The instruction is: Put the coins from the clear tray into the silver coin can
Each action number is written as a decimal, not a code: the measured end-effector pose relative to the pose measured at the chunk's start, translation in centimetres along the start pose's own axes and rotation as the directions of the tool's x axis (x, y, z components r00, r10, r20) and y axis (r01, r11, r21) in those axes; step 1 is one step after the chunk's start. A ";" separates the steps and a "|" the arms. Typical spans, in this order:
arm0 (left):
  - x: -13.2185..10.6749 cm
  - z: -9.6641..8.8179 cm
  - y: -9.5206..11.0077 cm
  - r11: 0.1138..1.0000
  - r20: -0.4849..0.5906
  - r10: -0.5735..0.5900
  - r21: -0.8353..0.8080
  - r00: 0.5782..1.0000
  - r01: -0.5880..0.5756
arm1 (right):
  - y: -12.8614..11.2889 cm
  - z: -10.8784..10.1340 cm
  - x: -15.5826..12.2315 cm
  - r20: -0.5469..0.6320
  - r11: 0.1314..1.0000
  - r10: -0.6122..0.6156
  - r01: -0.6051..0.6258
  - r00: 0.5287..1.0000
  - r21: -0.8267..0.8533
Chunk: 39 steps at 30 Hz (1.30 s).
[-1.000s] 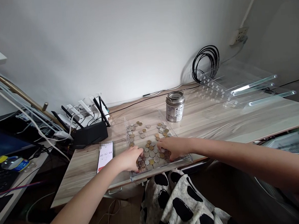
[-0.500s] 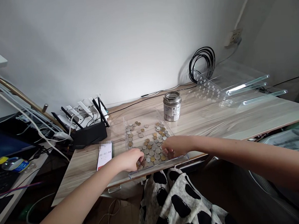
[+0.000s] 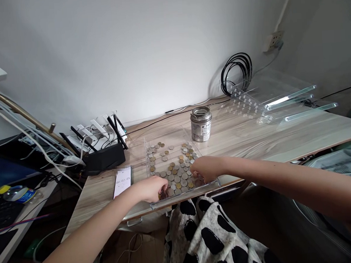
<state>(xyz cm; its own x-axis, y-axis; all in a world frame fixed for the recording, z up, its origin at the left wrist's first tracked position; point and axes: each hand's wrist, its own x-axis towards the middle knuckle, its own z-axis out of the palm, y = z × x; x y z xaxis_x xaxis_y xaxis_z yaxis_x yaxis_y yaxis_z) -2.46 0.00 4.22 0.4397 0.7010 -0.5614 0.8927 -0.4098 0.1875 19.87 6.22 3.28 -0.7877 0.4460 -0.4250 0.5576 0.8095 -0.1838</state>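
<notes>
A clear plastic tray (image 3: 181, 195) lies at the front of the desk, with many silver and gold coins (image 3: 177, 179) spread flat over its bottom. My left hand (image 3: 154, 188) reaches into the tray's front left corner, fingers curled down among the coins. On the other side, my right hand (image 3: 206, 169) bends over the right wall, its fingers drawn together low over the coins there. Whatever is between the fingertips of either hand is hidden. Behind the tray, a little to the right, stands a metal tin (image 3: 201, 124) with a slot in its lid.
A phone (image 3: 122, 182) showing a running timer lies left of the tray. Beyond it sits a black router (image 3: 105, 159) with antennas and tangled cables. A coiled black cable (image 3: 236, 74) and clear acrylic shelves (image 3: 280, 101) occupy the right back. A bottle (image 3: 18, 194) stands far left.
My right hand has shifted very slightly, fingers still low over the coins. My left hand stays in the front left corner. The phone's timer has gone up by a second.
</notes>
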 end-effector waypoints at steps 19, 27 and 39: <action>0.5 0.5 -0.5 0.987 0.052 0.086 -0.137 0.995 -0.078 | 0.2 0.0 -0.3 0.055 0.998 -0.060 0.059 0.997 0.035; 0.1 0.6 -0.4 0.991 0.032 0.100 -0.096 0.994 -0.097 | 0.3 0.1 0.0 0.081 0.997 -0.063 0.059 0.995 0.043; 0.2 -0.7 1.1 0.996 0.171 -0.023 0.091 0.985 0.008 | 0.4 -0.2 0.3 0.117 0.999 -0.053 0.053 0.992 -0.004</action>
<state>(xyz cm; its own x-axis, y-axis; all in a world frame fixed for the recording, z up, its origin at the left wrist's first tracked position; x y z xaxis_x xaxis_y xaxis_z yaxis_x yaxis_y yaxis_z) -1.29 0.10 4.86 0.3955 0.6002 -0.6953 0.8833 -0.4560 0.1089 19.81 6.76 3.23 -0.7800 0.3553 -0.5151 0.5137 0.8336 -0.2030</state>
